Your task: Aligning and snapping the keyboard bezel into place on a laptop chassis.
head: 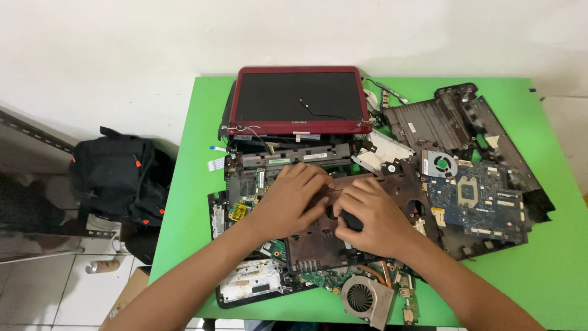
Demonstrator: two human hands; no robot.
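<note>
1. A red-framed laptop screen [299, 98] lies flat at twelve o'clock on the green table [539, 270].
2. A blue circuit board [481, 196] with a small fan [440, 163] sits at three o'clock.
3. A dark plastic base shell [453, 116] lies at two o'clock.
4. A round cooling fan [365, 298] rests at six o'clock.
5. A black backpack [119, 178] stands on the floor at nine o'clock.

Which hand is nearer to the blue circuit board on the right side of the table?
Right. The right hand lies on the dark red laptop shell, just left of the blue circuit board; the left hand is farther left.
</note>
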